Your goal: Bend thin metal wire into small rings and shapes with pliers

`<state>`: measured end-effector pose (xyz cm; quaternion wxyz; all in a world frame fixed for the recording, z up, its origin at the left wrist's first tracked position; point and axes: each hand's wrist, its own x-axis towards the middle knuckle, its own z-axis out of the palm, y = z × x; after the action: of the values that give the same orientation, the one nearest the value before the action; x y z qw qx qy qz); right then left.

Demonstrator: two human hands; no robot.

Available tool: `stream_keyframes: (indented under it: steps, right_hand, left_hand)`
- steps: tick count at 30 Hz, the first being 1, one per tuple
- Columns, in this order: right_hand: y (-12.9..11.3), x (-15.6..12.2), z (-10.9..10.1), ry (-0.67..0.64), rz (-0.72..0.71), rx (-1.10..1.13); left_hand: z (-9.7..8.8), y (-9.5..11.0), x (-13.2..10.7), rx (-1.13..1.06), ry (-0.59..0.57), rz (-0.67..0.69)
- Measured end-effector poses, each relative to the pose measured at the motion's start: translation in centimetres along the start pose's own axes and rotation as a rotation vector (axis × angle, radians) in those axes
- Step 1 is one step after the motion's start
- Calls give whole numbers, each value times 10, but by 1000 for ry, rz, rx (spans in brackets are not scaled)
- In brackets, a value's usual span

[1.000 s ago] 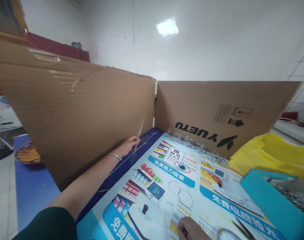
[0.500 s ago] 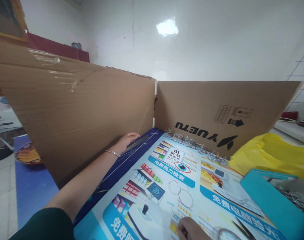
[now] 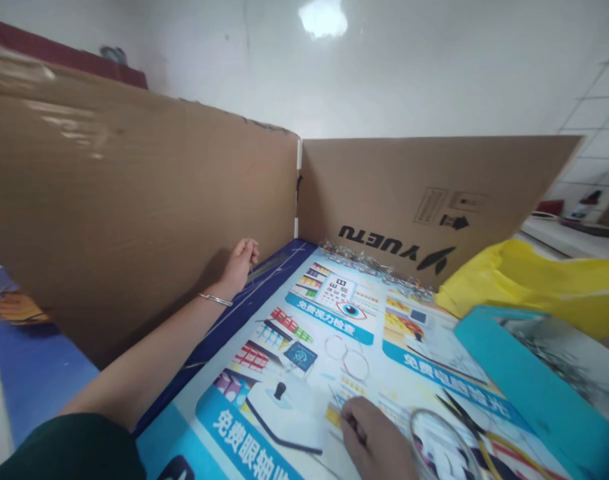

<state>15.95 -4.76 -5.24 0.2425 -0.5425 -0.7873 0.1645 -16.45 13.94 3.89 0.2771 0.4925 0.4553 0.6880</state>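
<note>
My left hand [image 3: 239,263], a silver bangle on its wrist, is raised beside the left cardboard panel with the fingertips pinched together. A thin wire [image 3: 251,275] shows faintly just below those fingers. Low in the middle, my right hand [image 3: 377,433] is closed above the printed poster sheet [image 3: 304,320]. From its fingers a short piece of thin wire [image 3: 335,397] sticks out to the upper left. To the right of that hand lie a round coil [image 3: 441,443] and a cutting tool with dark blades and yellow handles [image 3: 477,430], partly cut off by the frame.
Cardboard panels [image 3: 384,193] stand at the left and back. Along the back edge lies a heap of short shiny wire pieces [image 3: 374,270]. At the right are a turquoise box [image 3: 529,393] with more wire pieces and a yellow bag [image 3: 529,280].
My left hand has lifted slightly, and the wire at its fingers now hangs down rather than up. More of my right hand shows. The view has shifted, bringing the coil and cutting tool further into sight.
</note>
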Motion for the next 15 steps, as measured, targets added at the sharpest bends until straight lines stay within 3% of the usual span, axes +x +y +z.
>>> stream_keyframes:
  steps: [6,10,15]
  right_hand:
    - [-8,5,-16,-101,179,258]
    - [-9,6,-17,-96,217,322]
    - [-9,4,-12,-68,237,296]
  left_hand:
    - [2,-15,-21,12,-6,-38]
    - [2,-24,-31,40,0,-83]
    - [7,-11,-48,35,28,-142]
